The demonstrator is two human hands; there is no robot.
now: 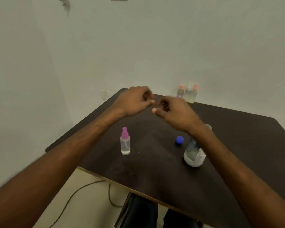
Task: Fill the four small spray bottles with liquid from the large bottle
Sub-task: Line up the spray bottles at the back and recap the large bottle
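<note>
A small clear spray bottle (125,144) with a pink top stands on the dark table (237,129), a little liquid at its bottom. The large clear bottle (193,155) stands uncapped to the right, partly behind my right forearm. Its blue cap (179,140) lies on the table just to its left. Three more small spray bottles (187,93) stand together at the far edge by the wall. My left hand (135,101) and my right hand (174,112) hover close together above the table's far middle. Their fingers are curled and blurred, and I see nothing in them.
The table sits in a corner between two pale walls. A dark cable (82,190) runs over the floor below the near edge. My legs (143,211) show under the table.
</note>
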